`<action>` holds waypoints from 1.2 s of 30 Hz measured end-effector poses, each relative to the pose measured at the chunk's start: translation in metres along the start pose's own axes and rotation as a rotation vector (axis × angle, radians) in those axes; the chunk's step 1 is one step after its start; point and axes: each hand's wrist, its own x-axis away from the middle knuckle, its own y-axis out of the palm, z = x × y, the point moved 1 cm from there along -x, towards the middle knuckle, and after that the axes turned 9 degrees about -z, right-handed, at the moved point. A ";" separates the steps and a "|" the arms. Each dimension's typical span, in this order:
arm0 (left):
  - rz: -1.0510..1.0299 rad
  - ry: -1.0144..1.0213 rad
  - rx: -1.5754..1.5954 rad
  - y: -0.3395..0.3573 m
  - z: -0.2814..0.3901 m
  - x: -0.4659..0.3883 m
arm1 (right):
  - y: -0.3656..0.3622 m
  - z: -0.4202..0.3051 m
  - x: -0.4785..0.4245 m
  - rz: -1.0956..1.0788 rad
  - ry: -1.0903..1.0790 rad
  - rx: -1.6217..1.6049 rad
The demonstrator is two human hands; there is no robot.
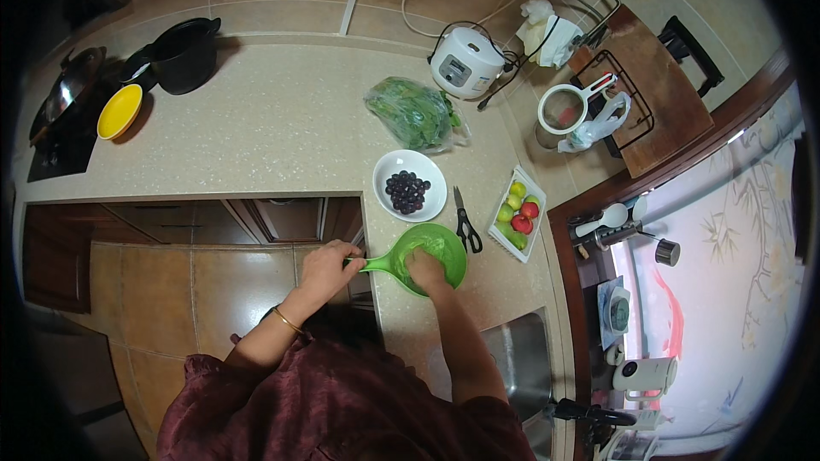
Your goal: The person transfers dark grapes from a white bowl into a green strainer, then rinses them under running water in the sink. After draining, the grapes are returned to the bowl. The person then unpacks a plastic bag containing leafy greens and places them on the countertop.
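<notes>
A green plastic ladle-shaped basin (456,255) with a long handle rests on the counter near its front edge. My left hand (328,267) grips the end of its handle. Inside the basin is my right hand (425,267), fingers down in greenish contents; whether it holds anything is hidden. Just beyond stands a white bowl (437,180) with dark purple grapes (407,192). Black-handled kitchen scissors (469,230) lie to the right of the bowl. Leafy greens (413,112) in a clear plastic bag lie behind it.
A white basket (524,258) of red and green fruit stands at the right, near the sink (522,358). At the back are a small white rice cooker (466,64) and a strainer (562,109). A yellow bowl (120,112) and black pots (186,57) stand far left.
</notes>
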 end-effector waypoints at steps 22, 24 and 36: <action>-0.006 -0.005 0.020 -0.002 0.001 0.000 | -0.092 -0.019 0.067 0.322 -0.360 -0.359; -0.004 -0.003 0.011 -0.003 0.002 0.001 | -0.105 -0.031 0.080 0.387 -0.350 -0.164; -0.008 0.001 0.002 0.000 0.000 0.003 | -0.112 -0.047 0.093 -0.046 -0.194 -0.135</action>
